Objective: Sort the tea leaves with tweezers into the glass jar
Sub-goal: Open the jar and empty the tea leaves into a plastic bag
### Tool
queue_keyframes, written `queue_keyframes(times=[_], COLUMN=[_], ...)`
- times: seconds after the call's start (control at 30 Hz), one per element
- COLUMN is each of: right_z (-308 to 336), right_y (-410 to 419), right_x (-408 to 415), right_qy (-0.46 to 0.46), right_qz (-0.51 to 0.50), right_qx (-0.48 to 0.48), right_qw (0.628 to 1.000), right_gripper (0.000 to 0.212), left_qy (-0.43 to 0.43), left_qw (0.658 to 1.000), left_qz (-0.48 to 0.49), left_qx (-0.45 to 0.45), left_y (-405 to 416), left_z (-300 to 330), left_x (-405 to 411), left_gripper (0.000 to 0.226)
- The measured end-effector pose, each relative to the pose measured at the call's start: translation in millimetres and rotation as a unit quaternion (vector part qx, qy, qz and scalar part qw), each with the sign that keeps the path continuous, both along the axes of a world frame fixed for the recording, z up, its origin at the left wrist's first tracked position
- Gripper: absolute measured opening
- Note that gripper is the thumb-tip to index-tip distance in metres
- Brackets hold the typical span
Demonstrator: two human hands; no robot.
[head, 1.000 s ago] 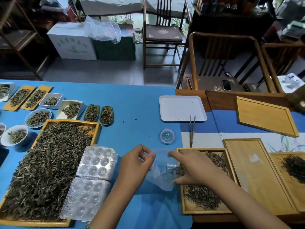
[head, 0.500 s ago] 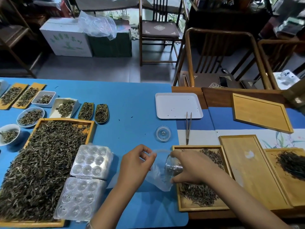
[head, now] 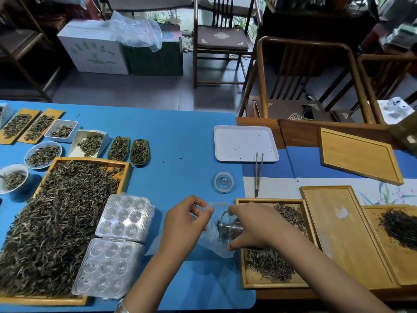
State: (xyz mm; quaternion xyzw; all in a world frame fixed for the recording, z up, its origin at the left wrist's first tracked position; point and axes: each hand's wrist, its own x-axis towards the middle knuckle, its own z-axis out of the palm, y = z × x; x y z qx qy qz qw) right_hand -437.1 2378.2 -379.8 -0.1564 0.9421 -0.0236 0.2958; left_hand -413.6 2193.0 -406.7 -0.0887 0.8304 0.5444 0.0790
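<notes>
- Since 1.0 s ago: glass jar [head: 228,229] now tipped on its side in the right hand, mouth toward 9 o'clock; earlier it was barely visible behind the bag. Hands otherwise in much the same spot.
- Right hand [head: 255,224]: fingers curled over the jar body, gripping it above the left edge of the small wooden tray [head: 246,283].
- Left hand [head: 187,220]: thumb and fingers pinching the rim of a clear plastic bag [head: 214,245], holding it open at the jar mouth.
- A few dark tea leaves [head: 220,223] visible inside the jar near the mouth.
- Tweezers [head: 258,175] lying on the table [head: 180,136] at 12 o'clock from the right hand, untouched, tips toward the small tray.
- Clear round lid [head: 224,181] just at 9 o'clock of the tweezers.
- White tray [head: 246,143] at 12 o'clock of the lid, a few specks on it.
- Large wooden tray [head: 126,170], piled with leaves, at 9 o'clock of the left hand; two clear blister trays [head: 117,242] rest on its right side.
</notes>
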Motion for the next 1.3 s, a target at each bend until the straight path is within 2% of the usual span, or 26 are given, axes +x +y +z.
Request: queue_keyframes(times=[0.53, 0.7, 0.87, 0.93, 1.07, 1.3], right_z=[-33.0, -55.0, -71.1, -75.5, -78.2, -85.7], right_y=[15.5, 18.7, 13.4, 7.9, -5.0, -8.9], right_x=[15.7, 24.0, 31.4, 32.6, 25.7, 18.4], right_qy=[-0.001, 0.009, -0.011, -0.006, 0.033, -0.026], right_qz=[-0.064, -0.128, -0.133, -0.107, -0.023, -0.05], right_qx=[-0.092, -0.152, -0.204, -0.19, -0.078, -0.144], right_qw=[0.994, 0.98, 0.97, 0.976, 0.996, 0.988], right_gripper=[0.091, 0.084, 0.083, 0.073, 0.056, 0.052], left_qy=[-0.018, -0.041, -0.045, -0.041, -0.046, -0.04], left_qw=[0.998, 0.996, 0.996, 0.997, 0.996, 0.996], left_qz=[-0.06, -0.076, -0.075, -0.071, -0.072, -0.05], left_qx=[0.006, 0.007, -0.001, -0.001, 0.007, 0.058], left_y=[4.9, 16.3, 18.3, 17.0, 12.2, 0.8], left_z=[-20.2, -32.9, -43.2, -45.4, -50.0, -58.0], left_x=[11.8, 18.7, 21.9, 21.3, 22.2, 28.5], left_gripper=[0.013, 0.012, 0.009, 0.008, 0.008, 0.006])
